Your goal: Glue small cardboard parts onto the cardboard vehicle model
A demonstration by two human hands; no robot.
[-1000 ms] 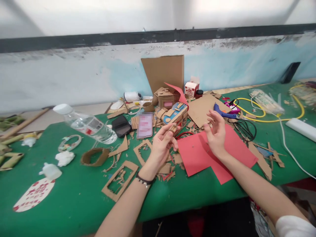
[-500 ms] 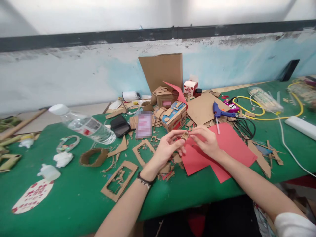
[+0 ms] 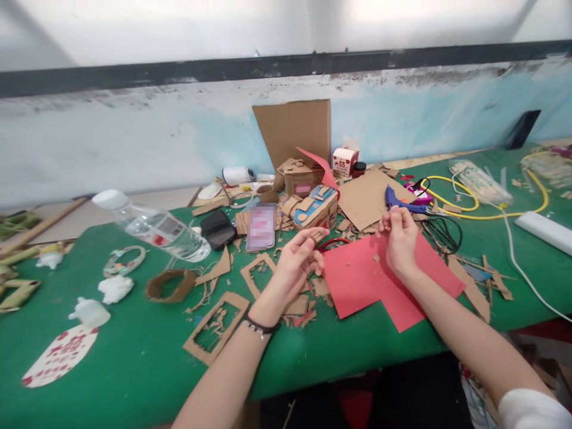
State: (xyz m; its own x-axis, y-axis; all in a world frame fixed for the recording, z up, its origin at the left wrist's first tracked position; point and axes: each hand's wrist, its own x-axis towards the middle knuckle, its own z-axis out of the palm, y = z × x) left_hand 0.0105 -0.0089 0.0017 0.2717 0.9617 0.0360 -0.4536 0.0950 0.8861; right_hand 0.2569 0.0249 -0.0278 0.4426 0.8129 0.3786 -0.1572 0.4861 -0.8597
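Observation:
My left hand (image 3: 298,260) pinches a small cardboard piece (image 3: 318,236) between thumb and fingers, left of the red paper (image 3: 353,280). Over the paper's upper right part, my right hand (image 3: 400,238) is closed with its fingertips together; anything between them is too small to make out. Just beyond it lies a blue glue gun (image 3: 404,201). Red handles (image 3: 335,241) show on the table between my hands. Behind my left hand stands a small cardboard box model (image 3: 316,208) with a blue top.
A phone (image 3: 261,226), a black case (image 3: 217,229) and a tilted water bottle (image 3: 156,229) are to the left. Cardboard frames (image 3: 216,328) and scraps lie nearer. A cardboard sheet (image 3: 364,196), black cable (image 3: 442,233) and white power strip (image 3: 545,231) are to the right.
My right hand has moved right, away from the small cardboard piece and my left hand. The piece stays in my left hand, and the red handles now show.

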